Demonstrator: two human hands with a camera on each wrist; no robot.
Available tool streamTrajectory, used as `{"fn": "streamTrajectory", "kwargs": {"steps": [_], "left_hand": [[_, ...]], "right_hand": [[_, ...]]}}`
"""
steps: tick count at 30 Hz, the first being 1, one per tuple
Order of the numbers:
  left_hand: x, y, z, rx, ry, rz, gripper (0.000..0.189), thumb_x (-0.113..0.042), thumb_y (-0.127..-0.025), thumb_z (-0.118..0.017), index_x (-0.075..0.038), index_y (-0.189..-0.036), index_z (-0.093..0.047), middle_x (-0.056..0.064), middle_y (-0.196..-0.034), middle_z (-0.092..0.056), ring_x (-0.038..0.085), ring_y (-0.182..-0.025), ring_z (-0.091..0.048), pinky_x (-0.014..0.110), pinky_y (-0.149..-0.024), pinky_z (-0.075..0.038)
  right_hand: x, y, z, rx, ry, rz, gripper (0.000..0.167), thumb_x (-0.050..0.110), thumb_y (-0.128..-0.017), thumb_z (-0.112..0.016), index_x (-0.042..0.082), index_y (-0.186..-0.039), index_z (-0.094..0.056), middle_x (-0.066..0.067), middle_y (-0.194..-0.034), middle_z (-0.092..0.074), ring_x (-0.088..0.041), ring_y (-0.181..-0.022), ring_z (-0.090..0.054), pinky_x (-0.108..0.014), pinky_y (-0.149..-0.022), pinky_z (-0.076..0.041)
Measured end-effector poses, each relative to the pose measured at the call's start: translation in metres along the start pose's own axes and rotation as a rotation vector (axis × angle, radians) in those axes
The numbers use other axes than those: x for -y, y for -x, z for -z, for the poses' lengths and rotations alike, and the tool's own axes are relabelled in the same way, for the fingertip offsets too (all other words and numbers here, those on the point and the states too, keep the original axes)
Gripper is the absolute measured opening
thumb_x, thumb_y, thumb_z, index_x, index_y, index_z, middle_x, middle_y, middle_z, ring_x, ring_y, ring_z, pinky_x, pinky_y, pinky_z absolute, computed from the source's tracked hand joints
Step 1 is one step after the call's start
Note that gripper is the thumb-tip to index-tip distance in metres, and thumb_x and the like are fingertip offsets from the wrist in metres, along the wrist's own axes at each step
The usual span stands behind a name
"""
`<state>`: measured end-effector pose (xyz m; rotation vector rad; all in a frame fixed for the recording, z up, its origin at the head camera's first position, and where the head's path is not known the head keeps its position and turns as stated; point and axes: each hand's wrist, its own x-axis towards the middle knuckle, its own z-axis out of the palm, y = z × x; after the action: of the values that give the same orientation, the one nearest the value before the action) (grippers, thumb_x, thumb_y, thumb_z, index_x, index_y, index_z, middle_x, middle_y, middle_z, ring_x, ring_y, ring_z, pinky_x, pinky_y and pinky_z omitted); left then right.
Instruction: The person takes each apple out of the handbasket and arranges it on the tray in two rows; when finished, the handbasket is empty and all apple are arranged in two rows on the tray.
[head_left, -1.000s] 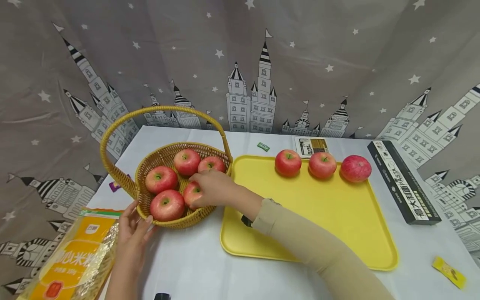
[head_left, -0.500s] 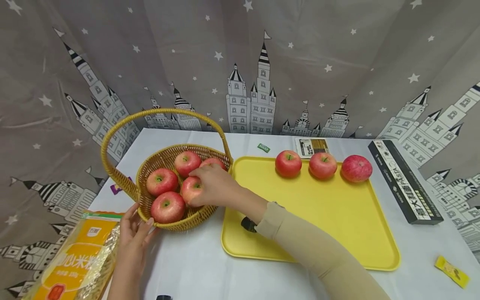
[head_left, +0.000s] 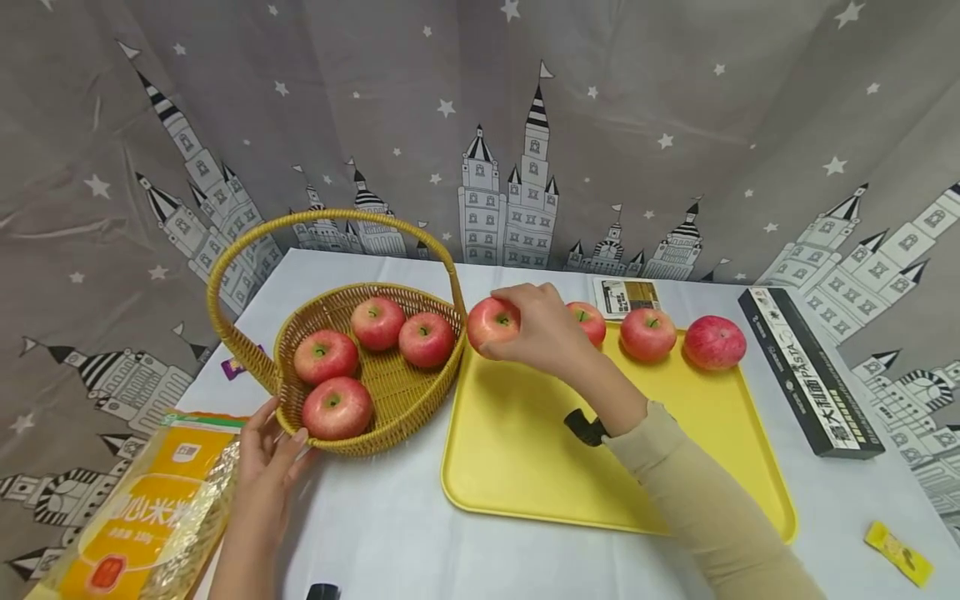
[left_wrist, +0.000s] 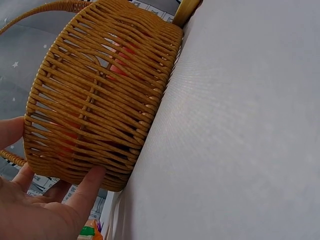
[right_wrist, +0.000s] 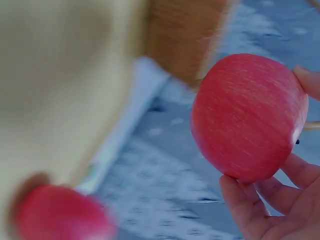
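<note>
My right hand (head_left: 543,329) holds a red apple (head_left: 491,323) over the back left corner of the yellow tray (head_left: 517,467). In the right wrist view, the fingertips grip this apple (right_wrist: 247,117) from its sides. My left hand (head_left: 266,467) holds the near left end of a wicker basket (head_left: 405,421), with fingers and thumb (left_wrist: 87,187) against its woven wall. Several apples lie in the basket, one (head_left: 426,339) on its right side. Along the tray's back edge sit three more red fruits; my right hand partly hides the left apple (head_left: 588,321), beside a middle apple (head_left: 647,333) and a darker round fruit (head_left: 715,342).
The basket's tall handle (head_left: 330,218) arches over it. A yellow food bag (head_left: 142,517) lies at the front left. A black pasta box (head_left: 810,375) borders the tray's right side. Behind the tray lies a small card-like packet (head_left: 626,296); a yellow sachet (head_left: 898,552) is at the front right.
My right hand has lifted one apple out of the basket and carried it right, over the tray. My left hand stays at the basket's end.
</note>
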<state>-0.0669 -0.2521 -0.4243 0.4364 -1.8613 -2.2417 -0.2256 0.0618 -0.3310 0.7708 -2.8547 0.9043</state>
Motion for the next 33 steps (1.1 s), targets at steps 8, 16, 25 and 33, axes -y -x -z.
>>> {"fn": "streamTrajectory", "kwargs": {"steps": [8, 16, 25, 33], "left_hand": [[0.002, 0.001, 0.004, 0.006, -0.006, 0.002, 0.058, -0.010, -0.101, -0.049, -0.022, -0.150, -0.020, 0.013, -0.151, -0.015, 0.021, -0.130, -0.031, 0.018, -0.083, -0.051], [0.000, 0.001, 0.002, 0.004, -0.019, -0.009, 0.060, -0.012, -0.100, -0.050, -0.020, -0.151, -0.020, 0.013, -0.149, -0.018, 0.020, -0.128, -0.033, 0.018, -0.083, -0.051], [-0.001, 0.000, 0.000, 0.001, -0.022, 0.003, 0.061, -0.013, -0.100, -0.051, -0.020, -0.151, -0.019, 0.013, -0.152, -0.016, 0.023, -0.132, -0.030, 0.018, -0.083, -0.051], [0.000, 0.000, 0.000, -0.005, -0.034, 0.005, 0.060, -0.014, -0.100, -0.050, -0.022, -0.151, -0.019, 0.013, -0.151, -0.016, 0.022, -0.130, -0.031, 0.017, -0.084, -0.050]], "right_hand": [[-0.048, -0.026, -0.042, 0.076, 0.086, -0.055, 0.063, 0.041, -0.073, -0.077, 0.007, -0.124, -0.062, -0.006, -0.115, -0.065, -0.029, -0.101, -0.053, -0.041, -0.092, -0.039], [-0.054, -0.035, -0.060, 0.016, 0.024, -0.084, 0.079, 0.039, -0.079, -0.077, 0.011, -0.144, -0.043, -0.013, -0.143, -0.043, -0.035, -0.129, -0.036, -0.048, -0.108, -0.032], [-0.014, -0.004, -0.055, -0.102, -0.170, 0.157, 0.029, 0.021, -0.088, -0.069, 0.007, -0.114, -0.065, -0.008, -0.107, -0.061, -0.024, -0.099, -0.054, -0.035, -0.086, -0.049], [0.058, -0.006, -0.085, 0.236, -0.154, 0.297, 0.054, 0.031, -0.087, -0.072, 0.009, -0.133, -0.055, -0.004, -0.129, -0.056, -0.016, -0.120, -0.049, -0.025, -0.103, -0.038]]}}
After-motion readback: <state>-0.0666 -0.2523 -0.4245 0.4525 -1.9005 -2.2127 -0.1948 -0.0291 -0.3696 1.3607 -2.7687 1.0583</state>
